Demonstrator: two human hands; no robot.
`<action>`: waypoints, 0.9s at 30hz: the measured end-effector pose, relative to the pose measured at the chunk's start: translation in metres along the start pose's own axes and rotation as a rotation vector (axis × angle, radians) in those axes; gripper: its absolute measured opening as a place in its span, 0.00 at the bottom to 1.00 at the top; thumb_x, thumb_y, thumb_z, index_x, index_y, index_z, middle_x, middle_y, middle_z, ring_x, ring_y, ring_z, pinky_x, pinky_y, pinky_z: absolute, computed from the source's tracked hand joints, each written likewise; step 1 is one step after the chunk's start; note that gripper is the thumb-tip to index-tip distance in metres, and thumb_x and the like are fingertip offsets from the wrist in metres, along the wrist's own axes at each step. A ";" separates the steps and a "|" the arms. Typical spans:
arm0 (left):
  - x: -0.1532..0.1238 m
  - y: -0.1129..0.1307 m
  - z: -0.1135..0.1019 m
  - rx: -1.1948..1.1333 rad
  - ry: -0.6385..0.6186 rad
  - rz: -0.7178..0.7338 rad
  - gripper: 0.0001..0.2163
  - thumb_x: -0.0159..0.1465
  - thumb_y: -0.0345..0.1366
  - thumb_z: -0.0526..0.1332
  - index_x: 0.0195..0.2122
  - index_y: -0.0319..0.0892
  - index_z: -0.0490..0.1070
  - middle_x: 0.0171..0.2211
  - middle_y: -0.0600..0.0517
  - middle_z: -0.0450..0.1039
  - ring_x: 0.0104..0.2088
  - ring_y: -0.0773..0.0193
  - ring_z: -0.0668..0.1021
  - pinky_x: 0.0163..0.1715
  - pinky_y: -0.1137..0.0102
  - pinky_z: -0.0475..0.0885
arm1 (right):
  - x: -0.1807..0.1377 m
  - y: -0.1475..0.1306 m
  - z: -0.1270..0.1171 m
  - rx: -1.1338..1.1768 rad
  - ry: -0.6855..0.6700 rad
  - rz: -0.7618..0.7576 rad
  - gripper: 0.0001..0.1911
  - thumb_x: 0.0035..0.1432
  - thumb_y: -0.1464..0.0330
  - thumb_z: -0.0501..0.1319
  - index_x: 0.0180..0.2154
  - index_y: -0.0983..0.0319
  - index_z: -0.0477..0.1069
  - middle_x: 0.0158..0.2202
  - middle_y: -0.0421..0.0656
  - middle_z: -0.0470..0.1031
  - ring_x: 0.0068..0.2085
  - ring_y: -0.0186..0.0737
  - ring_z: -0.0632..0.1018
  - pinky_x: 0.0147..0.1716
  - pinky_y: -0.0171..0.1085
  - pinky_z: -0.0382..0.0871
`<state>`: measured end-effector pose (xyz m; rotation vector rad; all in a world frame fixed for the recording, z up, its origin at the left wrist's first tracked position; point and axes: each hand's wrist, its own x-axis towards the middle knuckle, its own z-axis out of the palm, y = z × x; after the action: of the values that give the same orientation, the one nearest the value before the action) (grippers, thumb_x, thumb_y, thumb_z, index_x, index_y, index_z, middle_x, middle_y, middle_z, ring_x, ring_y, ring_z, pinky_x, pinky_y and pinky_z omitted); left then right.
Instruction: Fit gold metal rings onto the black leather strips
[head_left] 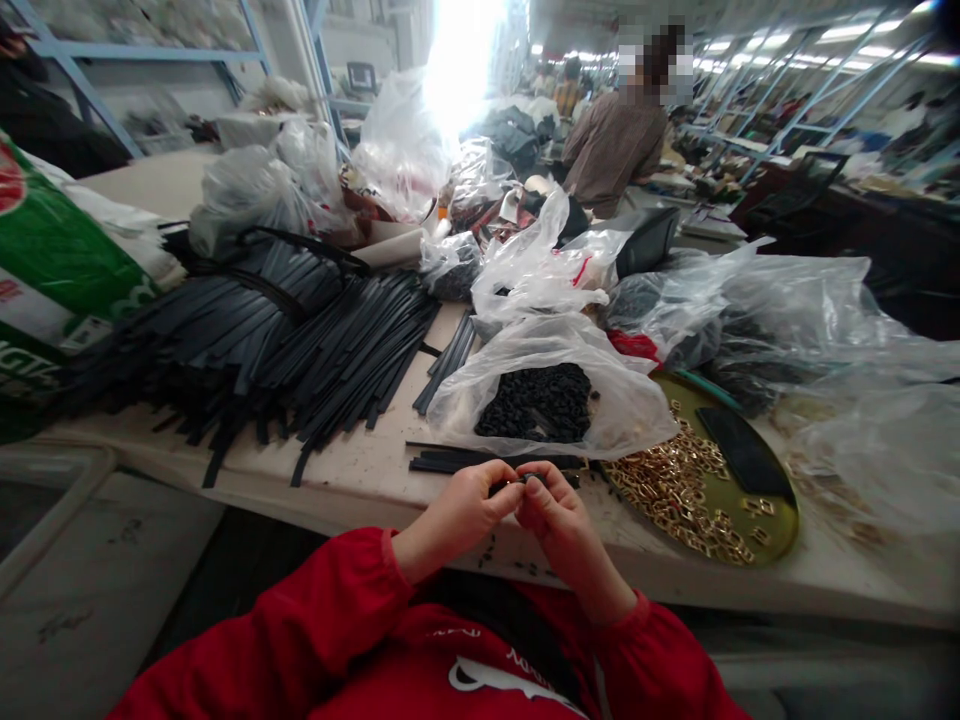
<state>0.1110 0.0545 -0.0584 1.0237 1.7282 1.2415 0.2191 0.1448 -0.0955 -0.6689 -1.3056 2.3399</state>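
Observation:
My left hand [459,510] and my right hand [556,512] meet at the table's front edge, fingers pinched together on a small black strap piece [519,481] held between them. Both sleeves are red. Just beyond my hands lie a few black straps [450,460] on the table. Behind them stands an open clear bag of small black pieces [537,402]. To the right of my right hand sits a round olive tray [780,530] with several gold buckles [675,480] and a flat black object [742,450] on it.
A big heap of black straps [285,340] covers the table's left half. A green and white sack [52,270] stands at far left. Clear plastic bags [810,310] crowd the back and right. A person [615,140] in brown works farther back. A grey surface [97,570] lies lower left.

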 end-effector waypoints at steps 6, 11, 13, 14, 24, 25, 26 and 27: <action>0.000 -0.003 -0.005 -0.042 -0.004 0.014 0.12 0.56 0.27 0.51 0.42 0.38 0.61 0.27 0.55 0.69 0.28 0.69 0.72 0.29 0.74 0.66 | -0.001 -0.003 0.002 -0.036 0.038 -0.039 0.10 0.51 0.61 0.61 0.34 0.58 0.65 0.16 0.32 0.59 0.17 0.28 0.57 0.17 0.30 0.48; 0.001 -0.009 -0.006 -0.002 0.080 0.011 0.07 0.57 0.32 0.53 0.38 0.39 0.61 0.27 0.55 0.69 0.28 0.68 0.72 0.28 0.74 0.65 | -0.008 0.000 0.011 -0.145 0.039 -0.110 0.14 0.51 0.57 0.59 0.36 0.59 0.68 0.18 0.34 0.65 0.19 0.29 0.63 0.19 0.31 0.55; 0.001 -0.008 -0.008 0.076 0.109 0.000 0.07 0.57 0.35 0.55 0.35 0.40 0.63 0.27 0.54 0.69 0.27 0.68 0.71 0.26 0.74 0.64 | -0.011 -0.002 0.010 -0.121 0.033 -0.125 0.20 0.54 0.52 0.54 0.40 0.60 0.70 0.20 0.38 0.69 0.22 0.33 0.68 0.24 0.33 0.60; 0.000 -0.007 -0.010 0.117 0.118 0.001 0.07 0.57 0.37 0.56 0.34 0.40 0.63 0.27 0.54 0.68 0.27 0.68 0.70 0.26 0.74 0.64 | -0.012 -0.003 0.009 -0.083 0.030 -0.110 0.23 0.55 0.51 0.52 0.41 0.61 0.70 0.21 0.40 0.71 0.24 0.34 0.69 0.25 0.34 0.61; -0.007 0.005 -0.008 0.297 0.136 0.008 0.07 0.56 0.40 0.57 0.30 0.41 0.67 0.26 0.55 0.70 0.27 0.67 0.70 0.26 0.74 0.62 | -0.017 -0.004 0.008 0.223 0.040 0.101 0.16 0.51 0.56 0.59 0.38 0.58 0.72 0.13 0.33 0.61 0.17 0.27 0.62 0.19 0.29 0.57; -0.008 0.006 -0.008 0.302 0.135 0.010 0.07 0.56 0.39 0.57 0.30 0.41 0.67 0.27 0.55 0.71 0.27 0.67 0.71 0.26 0.74 0.62 | -0.017 -0.004 0.009 0.208 0.034 0.118 0.15 0.50 0.59 0.61 0.39 0.58 0.71 0.15 0.32 0.61 0.17 0.26 0.61 0.19 0.28 0.56; -0.009 0.007 -0.009 0.309 0.131 0.013 0.07 0.56 0.39 0.57 0.30 0.41 0.67 0.27 0.55 0.71 0.28 0.66 0.71 0.27 0.74 0.63 | -0.017 -0.004 0.009 0.195 0.019 0.144 0.16 0.49 0.60 0.62 0.40 0.58 0.70 0.16 0.32 0.62 0.17 0.26 0.61 0.19 0.28 0.56; -0.010 0.007 -0.009 0.317 0.127 0.015 0.07 0.56 0.39 0.57 0.31 0.42 0.68 0.28 0.55 0.72 0.29 0.66 0.72 0.28 0.73 0.63 | -0.017 -0.005 0.009 0.184 -0.002 0.175 0.16 0.48 0.60 0.63 0.40 0.58 0.70 0.18 0.33 0.64 0.18 0.26 0.62 0.19 0.28 0.57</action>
<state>0.1077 0.0436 -0.0481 1.1608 2.0660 1.0817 0.2282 0.1326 -0.0838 -0.7484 -1.0526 2.5612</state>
